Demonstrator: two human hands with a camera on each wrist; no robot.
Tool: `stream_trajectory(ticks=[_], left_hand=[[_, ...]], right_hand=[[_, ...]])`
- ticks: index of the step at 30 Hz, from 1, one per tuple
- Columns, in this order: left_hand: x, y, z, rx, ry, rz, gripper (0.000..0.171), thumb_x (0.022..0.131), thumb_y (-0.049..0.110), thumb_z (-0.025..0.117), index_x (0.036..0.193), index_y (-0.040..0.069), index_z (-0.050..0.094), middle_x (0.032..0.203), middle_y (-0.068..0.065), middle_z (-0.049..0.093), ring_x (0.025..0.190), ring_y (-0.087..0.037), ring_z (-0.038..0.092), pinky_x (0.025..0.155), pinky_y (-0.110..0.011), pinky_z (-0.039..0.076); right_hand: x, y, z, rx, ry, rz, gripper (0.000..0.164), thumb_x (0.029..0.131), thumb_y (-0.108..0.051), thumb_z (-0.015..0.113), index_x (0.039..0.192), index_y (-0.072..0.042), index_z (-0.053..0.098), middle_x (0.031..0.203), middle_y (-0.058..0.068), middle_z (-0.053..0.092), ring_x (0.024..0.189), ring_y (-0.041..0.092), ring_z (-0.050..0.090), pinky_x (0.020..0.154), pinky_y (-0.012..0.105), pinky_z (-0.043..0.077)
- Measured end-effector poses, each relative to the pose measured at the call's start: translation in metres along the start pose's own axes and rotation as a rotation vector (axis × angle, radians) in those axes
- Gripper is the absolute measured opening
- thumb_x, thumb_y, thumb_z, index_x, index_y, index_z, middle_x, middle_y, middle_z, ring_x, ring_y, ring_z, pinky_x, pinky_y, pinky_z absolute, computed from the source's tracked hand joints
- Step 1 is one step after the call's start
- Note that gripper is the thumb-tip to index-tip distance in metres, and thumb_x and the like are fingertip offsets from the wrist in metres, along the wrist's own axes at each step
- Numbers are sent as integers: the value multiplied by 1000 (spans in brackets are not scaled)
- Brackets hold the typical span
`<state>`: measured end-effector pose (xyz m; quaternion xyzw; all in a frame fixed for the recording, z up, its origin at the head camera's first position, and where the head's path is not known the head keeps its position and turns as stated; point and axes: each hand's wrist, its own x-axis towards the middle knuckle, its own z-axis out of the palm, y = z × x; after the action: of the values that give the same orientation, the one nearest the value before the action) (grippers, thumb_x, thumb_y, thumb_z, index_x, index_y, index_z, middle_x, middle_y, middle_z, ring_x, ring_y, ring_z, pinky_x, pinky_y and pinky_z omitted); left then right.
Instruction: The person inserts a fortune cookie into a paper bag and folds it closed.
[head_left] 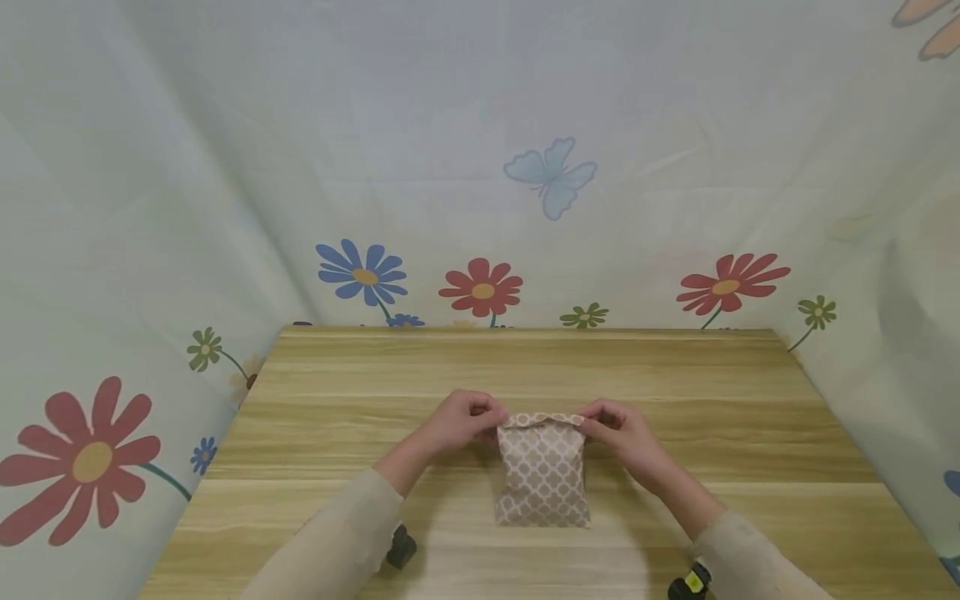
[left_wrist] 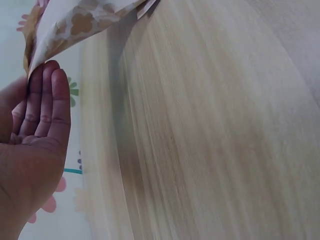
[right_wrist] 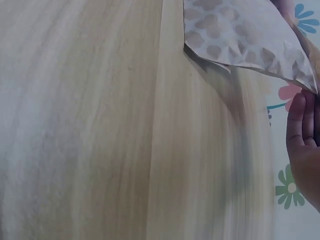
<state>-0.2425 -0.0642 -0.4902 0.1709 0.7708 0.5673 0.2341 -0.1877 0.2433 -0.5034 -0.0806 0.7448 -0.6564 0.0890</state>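
Note:
A patterned paper bag (head_left: 542, 475), tan with white lattice lines, stands on the wooden table with its top edge folded over. My left hand (head_left: 468, 419) pinches the left corner of that fold between thumb and fingers. At the opposite corner, my right hand (head_left: 618, 433) pinches the fold the same way. In the left wrist view the bag (left_wrist: 82, 25) narrows to the corner held by the left hand (left_wrist: 37, 120). The right wrist view shows the bag's side (right_wrist: 235, 35) running to the fingertips of the right hand (right_wrist: 305, 130). What the bag contains is hidden.
The wooden table (head_left: 360, 367) reaches back to a pale curtain (head_left: 420, 125) printed with flowers and butterflies, which also hangs on both sides. Dark wrist devices show under the left sleeve (head_left: 330, 533) and the right sleeve (head_left: 750, 554).

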Motion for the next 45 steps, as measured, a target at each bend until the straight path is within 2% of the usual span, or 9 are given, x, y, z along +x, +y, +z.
stream_trajectory(ticks=[5,11,18,23,27,30,33,40,45], left_hand=[[-1,-1,-2,47,-34,21,16,107,17,68,104,4,78,102,-5,77,87,-19,74,83,-38,65],[-1,-2,-4,77,-77,52,14,106,14,68,104,4,77,94,-5,77,88,-29,76,83,-44,65],[-2,1,-4,109,-61,78,16,107,18,67,103,6,77,90,-3,76,87,-27,75,83,-43,64],[-2,3,-4,92,-60,71,15,107,15,67,101,5,77,91,-4,76,87,-28,75,84,-44,65],[-1,4,-3,73,-64,75,15,106,13,67,102,2,76,91,-5,76,88,-31,76,85,-47,64],[-1,5,-2,62,-68,83,15,106,12,67,102,0,75,91,-7,76,86,-29,76,85,-48,64],[-1,5,0,63,-55,84,16,106,13,67,103,0,76,92,-7,76,84,-23,74,84,-47,65],[-3,5,1,61,22,64,16,106,15,69,99,2,77,93,-5,76,88,-28,74,86,-46,64],[-3,2,3,28,36,54,17,106,14,68,102,0,76,94,-6,76,85,-20,73,86,-44,64]], right_hand=[[1,2,-3,-4,-25,20,22,106,-6,65,120,12,67,108,7,73,98,16,71,91,37,62],[-1,2,-9,-31,-62,23,29,108,-12,63,127,10,68,118,12,75,103,17,72,98,44,60],[5,-11,-20,-99,-111,27,39,114,-21,53,137,8,65,123,14,74,105,19,73,99,37,59],[18,-27,-23,-170,-168,4,45,116,-28,49,137,9,65,132,25,69,110,20,71,98,36,59],[31,-36,-21,-301,-228,-8,38,113,-29,56,131,0,72,130,19,73,114,20,70,97,38,59],[39,-40,-17,-428,-283,-8,28,109,-29,65,122,-9,79,121,7,77,110,19,68,94,39,57],[44,-43,-11,-494,-333,-4,20,106,-28,69,113,-14,81,112,1,77,104,20,66,91,39,53],[48,-46,0,-488,-365,-45,15,105,-21,71,108,-11,81,104,2,76,93,20,63,80,31,52],[49,-41,7,-465,-335,-85,13,102,-18,74,106,-8,82,102,3,77,89,18,64,76,27,52]])
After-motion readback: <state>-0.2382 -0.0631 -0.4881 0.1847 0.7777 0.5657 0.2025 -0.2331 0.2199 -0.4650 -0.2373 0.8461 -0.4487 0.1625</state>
